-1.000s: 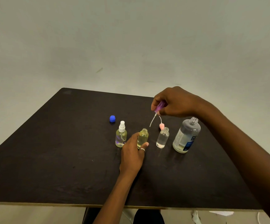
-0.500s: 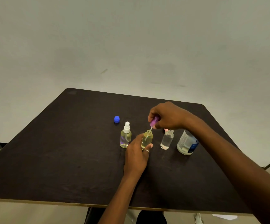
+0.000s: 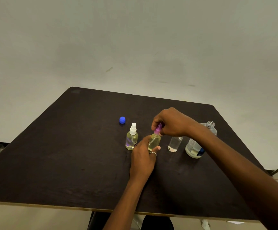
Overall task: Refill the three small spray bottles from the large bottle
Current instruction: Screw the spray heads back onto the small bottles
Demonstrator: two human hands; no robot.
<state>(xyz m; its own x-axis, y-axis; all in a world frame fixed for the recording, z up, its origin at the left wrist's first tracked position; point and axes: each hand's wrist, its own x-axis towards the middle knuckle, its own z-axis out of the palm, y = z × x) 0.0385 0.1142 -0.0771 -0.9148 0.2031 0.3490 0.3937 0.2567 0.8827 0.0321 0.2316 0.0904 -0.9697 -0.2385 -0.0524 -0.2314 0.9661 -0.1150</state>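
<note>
1. Blue cap (image 3: 122,120): small, round, lies alone on the surface (image 3: 68,155), well to the left of both hands and farther from the person.
2. Spray bottle w/ white top (image 3: 131,137): upright, sprayer fitted, yellowish liquid inside w/ purplish tint low down. Just left of the left hand's fingers; touching or not, can't tell.
3. Left hand (image 3: 143,161): forearm comes up from the near edge. Fingers and thumb are curled round the lower body of the mid bottle, steadying it on the surface. Ring (image 3: 153,153) on the thumb.
4. Mid bottle (image 3: 154,141): small, upright, yellowish liquid nearly to the shoulder. Sits between the two hands, left hand below and right hand above.
5. Purple spray top (image 3: 158,128): sits on the mid bottle's neck, tilted slightly. Whether it is screwed home, can't tell.
6. Right hand (image 3: 171,123): arm reaches in from the right. Fingertips are bunched and pinch the purple spray top from above.
7. Clear bottle (image 3: 174,143): small, upright, colourless liquid. Directly below the right hand's wrist, neck hidden by it.
8. Large bottle (image 3: 192,147): upright, neck open w/ no cap, label w/ blue patch. Behind the right forearm, which crosses its middle.
</note>
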